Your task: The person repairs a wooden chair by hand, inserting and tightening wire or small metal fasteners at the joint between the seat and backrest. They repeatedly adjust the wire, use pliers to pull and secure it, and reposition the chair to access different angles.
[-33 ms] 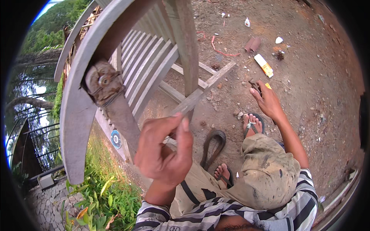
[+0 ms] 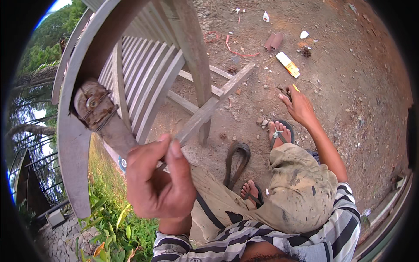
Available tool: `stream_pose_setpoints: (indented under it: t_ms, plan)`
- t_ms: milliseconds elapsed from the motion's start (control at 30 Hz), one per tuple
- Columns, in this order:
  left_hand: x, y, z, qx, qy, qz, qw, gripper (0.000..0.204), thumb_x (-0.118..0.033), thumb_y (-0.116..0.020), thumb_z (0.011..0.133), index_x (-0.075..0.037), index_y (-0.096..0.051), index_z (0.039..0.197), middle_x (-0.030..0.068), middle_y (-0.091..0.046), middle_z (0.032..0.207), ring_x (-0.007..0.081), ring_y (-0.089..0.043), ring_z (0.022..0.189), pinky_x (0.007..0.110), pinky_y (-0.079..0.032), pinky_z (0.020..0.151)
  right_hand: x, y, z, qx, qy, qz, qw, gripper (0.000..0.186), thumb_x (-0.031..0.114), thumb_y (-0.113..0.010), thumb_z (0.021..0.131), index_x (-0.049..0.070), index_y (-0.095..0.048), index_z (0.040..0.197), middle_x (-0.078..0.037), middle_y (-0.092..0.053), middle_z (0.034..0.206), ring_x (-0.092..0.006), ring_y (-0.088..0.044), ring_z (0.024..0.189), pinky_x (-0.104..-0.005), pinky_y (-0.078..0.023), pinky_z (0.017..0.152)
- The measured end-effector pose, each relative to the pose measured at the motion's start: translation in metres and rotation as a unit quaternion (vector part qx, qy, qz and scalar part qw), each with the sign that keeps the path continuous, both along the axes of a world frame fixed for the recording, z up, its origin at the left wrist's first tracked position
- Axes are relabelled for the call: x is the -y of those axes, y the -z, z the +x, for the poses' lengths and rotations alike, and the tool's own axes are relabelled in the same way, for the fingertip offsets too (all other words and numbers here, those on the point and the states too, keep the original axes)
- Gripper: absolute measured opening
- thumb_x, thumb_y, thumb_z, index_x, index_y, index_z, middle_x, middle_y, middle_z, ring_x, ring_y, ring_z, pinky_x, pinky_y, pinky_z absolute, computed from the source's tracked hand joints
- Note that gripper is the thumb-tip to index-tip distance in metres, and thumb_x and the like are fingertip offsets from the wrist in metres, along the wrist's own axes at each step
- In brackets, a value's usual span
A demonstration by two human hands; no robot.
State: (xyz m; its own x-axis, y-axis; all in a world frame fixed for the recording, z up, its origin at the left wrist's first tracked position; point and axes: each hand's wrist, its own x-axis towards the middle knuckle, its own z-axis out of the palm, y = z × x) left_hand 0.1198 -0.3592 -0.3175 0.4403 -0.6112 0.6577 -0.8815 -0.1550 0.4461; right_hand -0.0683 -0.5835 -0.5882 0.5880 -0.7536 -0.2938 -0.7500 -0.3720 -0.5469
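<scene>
A weathered wooden slatted chair (image 2: 198, 70) stands tilted in front of me, its curved armrest (image 2: 73, 144) on the left. At the armrest joint (image 2: 92, 103), a bolt head shows in worn wood, with wire wound beside it. My left hand (image 2: 159, 181) is closed in front of the chair, thumb and forefinger pinched together. Whatever it pinches is too small or hidden to make out. Out to the right, over the dirt, my right hand (image 2: 301, 107) is wrapped round dark metal pliers (image 2: 286, 92), mostly covered by the fingers. A bit of yellow shows beside them.
A dark looped strip (image 2: 244, 150) lies by my sandalled feet. Farther off are a white and yellow box (image 2: 288, 64), reddish curved pieces (image 2: 274, 41), a red strip (image 2: 238, 52), a pine cone (image 2: 306, 52) and a small white bottle (image 2: 266, 16). Green plants (image 2: 118, 218) grow at lower left.
My left hand has shifted left and slightly down, still pinched. The chair and ground have slid left in the view. The right hand keeps its hold on the pliers.
</scene>
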Motion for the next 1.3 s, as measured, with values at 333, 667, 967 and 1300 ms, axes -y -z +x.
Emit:
stream_pose_setpoints:
  t_ms: [333,667,967,1300]
  plan:
    - [0.013,-0.049,0.026,0.220,-0.162,-0.096,0.957,0.019,-0.007,-0.079,0.093,0.008,-0.074,0.104,0.0145,-0.075,0.093,0.0141,-0.064,0.069,0.025,-0.048,0.057,-0.002,0.096,-0.118,-0.018,0.062,-0.242,0.968,0.021,0.016,-0.065,0.096,0.007,-0.064,0.115,-0.015,-0.065,0.116,-0.0373,-0.066,0.105,-0.0503,-0.053,0.084]
    - [0.002,-0.047,0.048,0.286,-0.115,-0.078,0.948,0.019,-0.003,-0.076,0.094,0.015,-0.069,0.099,0.0194,-0.076,0.093,0.0186,-0.071,0.070,0.025,-0.062,0.057,-0.049,0.146,-0.148,-0.012,0.128,-0.057,0.990,0.018,0.013,-0.065,0.093,0.009,-0.065,0.111,-0.014,-0.067,0.108,-0.0399,-0.068,0.095,-0.0503,-0.056,0.079]
    - [0.007,-0.032,0.058,0.302,-0.096,-0.136,0.939,0.020,-0.003,-0.077,0.094,0.014,-0.067,0.097,0.0194,-0.075,0.088,0.0173,-0.070,0.065,0.023,-0.060,0.053,-0.005,0.131,-0.112,0.026,0.128,-0.053,0.990,0.020,0.015,-0.066,0.096,0.016,-0.071,0.115,-0.008,-0.065,0.110,-0.0342,-0.069,0.099,-0.0479,-0.055,0.080]
    - [0.000,-0.034,0.047,0.197,-0.097,-0.109,0.970,0.016,0.004,-0.074,0.094,0.008,-0.066,0.108,0.0126,-0.071,0.096,0.0118,-0.065,0.071,0.021,-0.053,0.059,0.015,0.159,-0.102,-0.029,0.050,-0.119,0.991,0.014,0.008,-0.066,0.093,0.005,-0.061,0.106,-0.016,-0.058,0.107,-0.0398,-0.061,0.108,-0.0518,-0.050,0.083]
